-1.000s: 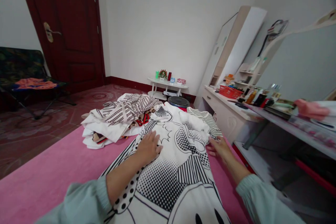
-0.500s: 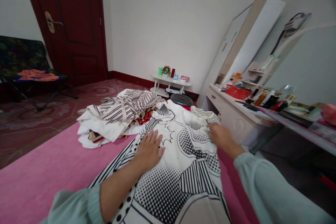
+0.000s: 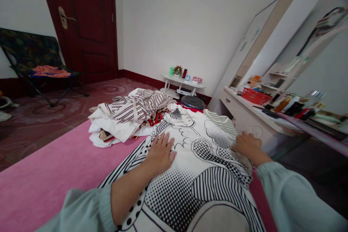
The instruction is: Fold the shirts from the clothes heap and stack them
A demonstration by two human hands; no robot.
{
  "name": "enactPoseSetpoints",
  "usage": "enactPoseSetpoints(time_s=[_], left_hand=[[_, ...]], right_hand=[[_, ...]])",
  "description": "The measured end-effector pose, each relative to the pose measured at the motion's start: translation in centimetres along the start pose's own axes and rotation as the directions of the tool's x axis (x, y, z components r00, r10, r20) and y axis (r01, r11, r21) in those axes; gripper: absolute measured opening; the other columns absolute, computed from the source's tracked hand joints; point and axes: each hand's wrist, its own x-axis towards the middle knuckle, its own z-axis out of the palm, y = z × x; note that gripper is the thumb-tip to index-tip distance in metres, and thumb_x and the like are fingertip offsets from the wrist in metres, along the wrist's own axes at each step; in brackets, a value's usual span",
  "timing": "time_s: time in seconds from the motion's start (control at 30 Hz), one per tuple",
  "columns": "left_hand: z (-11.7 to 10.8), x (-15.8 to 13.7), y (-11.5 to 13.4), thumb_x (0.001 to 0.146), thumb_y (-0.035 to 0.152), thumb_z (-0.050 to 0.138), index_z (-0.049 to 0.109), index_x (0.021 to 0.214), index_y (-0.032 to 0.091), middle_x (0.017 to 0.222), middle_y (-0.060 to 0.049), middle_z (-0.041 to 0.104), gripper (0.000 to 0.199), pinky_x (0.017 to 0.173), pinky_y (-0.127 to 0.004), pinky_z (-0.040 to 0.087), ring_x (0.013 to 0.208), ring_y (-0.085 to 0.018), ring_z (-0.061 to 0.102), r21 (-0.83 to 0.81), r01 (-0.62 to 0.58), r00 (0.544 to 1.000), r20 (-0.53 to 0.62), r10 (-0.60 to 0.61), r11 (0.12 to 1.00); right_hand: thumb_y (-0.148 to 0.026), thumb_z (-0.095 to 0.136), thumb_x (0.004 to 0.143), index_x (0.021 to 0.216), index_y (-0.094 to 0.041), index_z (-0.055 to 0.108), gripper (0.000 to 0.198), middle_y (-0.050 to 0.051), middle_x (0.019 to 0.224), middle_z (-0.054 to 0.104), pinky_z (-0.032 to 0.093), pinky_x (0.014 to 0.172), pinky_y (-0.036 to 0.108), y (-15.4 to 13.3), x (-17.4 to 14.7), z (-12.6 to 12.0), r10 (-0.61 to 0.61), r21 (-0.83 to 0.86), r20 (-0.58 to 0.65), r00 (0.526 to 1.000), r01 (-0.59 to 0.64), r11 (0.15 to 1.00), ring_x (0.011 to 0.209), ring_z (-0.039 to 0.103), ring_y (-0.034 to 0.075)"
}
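Our left hand (image 3: 161, 153) lies flat, fingers spread, on the white black-printed cotton garment (image 3: 195, 174) across the pink bed's (image 3: 54, 174) right edge; right hand (image 3: 246, 144) pinches its hem. Heap of striped clothes (image 3: 130, 110) crowds the far edge.

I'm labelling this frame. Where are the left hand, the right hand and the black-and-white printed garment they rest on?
left hand (image 3: 160, 152), head view, back of the hand.
right hand (image 3: 246, 144), head view, knuckles.
black-and-white printed garment (image 3: 195, 185), head view, striped patch between the arms.
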Motion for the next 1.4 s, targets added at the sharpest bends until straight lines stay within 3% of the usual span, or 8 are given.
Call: enactPoseSetpoints(time_s=[0.2,0.47,0.6,0.67,0.77,0.97,1.27,1.4], left_hand=[[-0.2,-0.1,0.0,0.09,0.046,0.039,0.044,0.141,0.016,0.154,-0.013,0.026,0.059,0.116,-0.048,0.004,0.144,-0.031,0.015,0.089,-0.016,1.0,0.016,0.014,0.996],[-0.2,0.0,0.0,0.09,0.045,0.04,0.045,0.14,0.016,0.154,-0.014,0.027,0.059,0.116,-0.049,0.005,0.144,-0.032,0.016,0.061,-0.019,1.0,0.003,0.019,0.998],[-0.2,0.0,-0.3,0.088,0.045,0.044,0.042,0.141,0.016,0.153,-0.014,0.03,0.06,0.116,-0.046,0.008,0.143,-0.031,0.02,0.046,-0.013,1.0,-0.019,0.014,0.999],[-0.3,0.2,-0.5,0.086,0.041,0.049,0.036,0.144,0.012,0.152,-0.016,0.03,0.066,0.116,-0.043,0.016,0.141,-0.029,0.023,0.003,0.017,0.997,-0.08,-0.016,1.0],[-0.3,0.7,-0.8,0.082,0.026,0.05,0.024,0.147,0.007,0.151,-0.018,0.03,0.072,0.113,-0.039,0.026,0.139,-0.027,0.029,-0.074,0.065,0.976,-0.203,-0.079,0.995],[0.1,0.9,-1.6,0.077,0.016,0.053,0.026,0.146,0.014,0.149,-0.015,0.032,0.073,0.111,-0.041,0.032,0.136,-0.026,0.034,-0.141,0.01,0.955,-0.291,-0.051,0.99],[-1.2,5.7,-1.2,0.081,0.012,0.05,0.028,0.145,0.018,0.153,-0.014,0.024,0.068,0.104,-0.035,0.04,0.131,-0.023,0.042,-0.037,0.099,0.955,-0.278,-0.105,0.994],[-1.7,10.0,-0.3,0.083,0.009,0.049,0.035,0.143,0.014,0.139,-0.017,0.047,0.061,0.097,-0.032,0.043,0.122,-0.022,0.052,0.081,0.195,0.973,-0.142,-0.182,0.977]], right_hand=[[-0.032,0.054,0.082,0.123,-0.009,0.057,0.047,0.021,0.115,0.063,0.044,0.08,0.033,-3.1,1.7,1.3,0.103,0.093,0.047,0.994,-0.107,0.99,0.106,0.06,0.028],[-0.036,0.053,0.08,0.106,-0.017,0.069,0.036,0.015,0.103,0.069,0.046,0.078,0.041,-5.8,-0.2,-1.5,0.122,0.334,-0.223,0.967,-0.042,0.942,0.095,0.062,0.033],[-0.024,0.053,0.077,0.103,-0.023,0.07,0.031,0.007,0.106,0.067,0.045,0.086,0.036,-9.1,-7.4,-5.3,-0.295,0.403,-0.433,0.852,0.476,0.782,0.099,0.059,0.025],[-0.016,0.054,0.072,0.105,-0.027,0.069,0.037,0.003,0.109,0.067,0.043,0.088,0.033,-10.3,-12.7,-5.3,-0.584,0.4,-0.246,0.774,0.63,0.666,0.102,0.059,0.023],[-0.015,0.057,0.07,0.11,-0.03,0.063,0.044,0.0,0.106,0.069,0.04,0.085,0.03,-11.5,-19.8,-3.5,-0.712,0.455,0.031,0.701,0.624,0.635,0.098,0.061,0.021],[-0.014,0.051,0.069,0.092,-0.026,0.059,0.027,-0.002,0.074,0.066,0.031,0.067,0.028,-14.1,-23.1,-1.5,-0.509,0.403,0.102,0.854,0.433,0.806,0.074,0.061,0.019],[-0.014,0.049,0.068,0.092,-0.028,0.056,0.028,-0.002,0.075,0.064,0.026,0.066,0.029,-14.0,-23.1,-1.7,-0.52,0.446,0.03,0.854,0.454,0.772,0.075,0.06,0.02],[-0.016,0.051,0.068,0.092,-0.027,0.057,0.027,-0.001,0.076,0.065,0.025,0.065,0.029,-13.9,-23.1,-1.9,-0.526,0.457,0.056,0.849,0.446,0.769,0.075,0.06,0.02]])
